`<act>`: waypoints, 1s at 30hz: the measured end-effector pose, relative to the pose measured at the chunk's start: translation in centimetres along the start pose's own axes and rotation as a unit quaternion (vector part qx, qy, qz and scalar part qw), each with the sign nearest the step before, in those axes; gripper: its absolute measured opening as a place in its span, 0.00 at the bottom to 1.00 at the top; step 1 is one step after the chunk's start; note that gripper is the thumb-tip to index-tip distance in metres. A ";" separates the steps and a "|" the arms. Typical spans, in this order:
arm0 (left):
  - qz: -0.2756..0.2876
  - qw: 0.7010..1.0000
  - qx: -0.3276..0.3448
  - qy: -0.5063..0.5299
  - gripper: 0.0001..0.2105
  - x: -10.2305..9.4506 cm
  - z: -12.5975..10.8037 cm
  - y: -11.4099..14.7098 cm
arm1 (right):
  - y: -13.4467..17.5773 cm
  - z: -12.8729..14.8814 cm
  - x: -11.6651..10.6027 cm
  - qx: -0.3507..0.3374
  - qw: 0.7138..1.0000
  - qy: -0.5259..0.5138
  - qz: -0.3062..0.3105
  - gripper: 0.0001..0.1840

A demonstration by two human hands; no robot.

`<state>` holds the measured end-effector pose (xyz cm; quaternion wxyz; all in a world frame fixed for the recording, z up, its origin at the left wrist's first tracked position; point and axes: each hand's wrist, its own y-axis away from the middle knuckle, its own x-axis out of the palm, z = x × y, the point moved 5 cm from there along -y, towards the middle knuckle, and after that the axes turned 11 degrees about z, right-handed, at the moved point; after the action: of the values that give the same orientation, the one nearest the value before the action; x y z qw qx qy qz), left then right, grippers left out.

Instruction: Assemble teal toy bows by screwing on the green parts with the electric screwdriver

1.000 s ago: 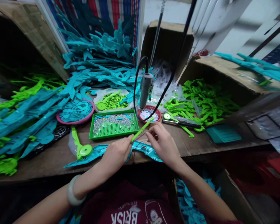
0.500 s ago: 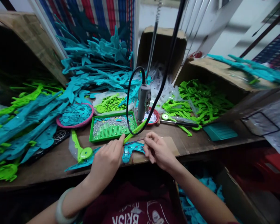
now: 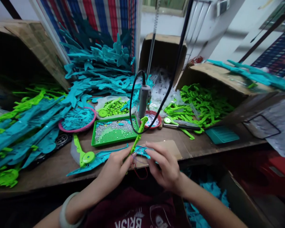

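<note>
My left hand (image 3: 116, 166) is closed around a long lime-green plastic part (image 3: 140, 131), which now stands tilted up and away from me. Under and beside it lies a blue plastic part (image 3: 104, 155) on the bench. My right hand (image 3: 166, 166) has its fingers curled on the right end of that blue part, thumb below. Thin red and dark wires (image 3: 143, 178) run between the hands and loop down past the bench edge. A green part with a round disc (image 3: 87, 158) lies left of my left hand. My left fingertips are partly hidden.
An electric screwdriver (image 3: 144, 99) hangs above the bench on a spring, its black cable looping low. Behind are a green tray (image 3: 93, 139) of screws, a pink basket (image 3: 95, 115) and a red basket (image 3: 159, 122). Piles of blue (image 3: 35, 123) and green parts (image 3: 204, 104) flank them.
The green part has turned from slanting low to more upright in my left hand. My right hand has moved from pinching a wire onto the blue part, and the wires now hang lower.
</note>
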<state>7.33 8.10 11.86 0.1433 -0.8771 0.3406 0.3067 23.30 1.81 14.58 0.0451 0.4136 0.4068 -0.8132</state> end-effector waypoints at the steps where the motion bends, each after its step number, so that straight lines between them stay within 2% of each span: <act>1: 0.015 1.000 -0.006 0.017 0.15 0.1 -0.3 0.1 | -0.7 -0.6 -0.4 0.014 0.999 -0.016 0.042 0.20; 3: 0.033 0.998 -0.018 0.040 0.16 0.2 -0.6 0.3 | -1.9 -1.2 -0.8 0.011 0.992 -0.043 0.121 0.16; 6: 0.035 0.996 -0.034 0.069 0.17 0.3 -0.6 0.5 | -2.9 -1.4 -1.4 -0.007 0.984 -0.011 0.175 0.10; 9: 0.040 0.992 -0.052 0.112 0.19 0.4 -0.5 0.8 | -3.4 -1.4 -1.8 -0.027 0.980 0.055 0.189 0.09; 15: 0.112 0.974 -0.064 0.185 0.15 1.1 -1.1 1.4 | -4.5 -1.8 -1.8 -0.007 0.977 0.108 0.184 0.11; 18: 0.134 0.966 -0.078 0.209 0.16 1.6 -1.1 1.7 | -4.7 -1.6 -1.6 -0.009 0.977 0.096 0.193 0.12; 20: 0.143 0.965 -0.081 0.203 0.16 1.9 -1.1 1.7 | -4.7 -1.3 -1.6 0.003 0.976 0.028 0.215 0.09; 22: 0.125 0.976 -0.066 0.165 0.14 1.9 -1.1 1.6 | -4.5 -1.0 -1.5 0.023 0.962 -0.073 0.262 0.05; 25: 0.073 0.992 -0.034 0.098 0.14 1.6 -1.3 1.4 | -3.8 -0.4 -0.5 0.036 0.933 -0.152 0.323 0.08; 28: 0.052 0.994 -0.038 0.084 0.18 1.5 -1.0 1.3 | -3.1 -0.5 0.7 0.063 0.940 -0.127 0.309 0.04; 30: 0.049 0.993 -0.053 0.089 0.20 1.4 -0.8 1.2 | -2.7 -0.6 1.3 0.077 0.948 -0.107 0.288 0.06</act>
<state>7.70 6.18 11.48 0.0502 -0.8894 0.3779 0.2522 21.74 4.37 15.18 0.2887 0.4264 0.1990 -0.8338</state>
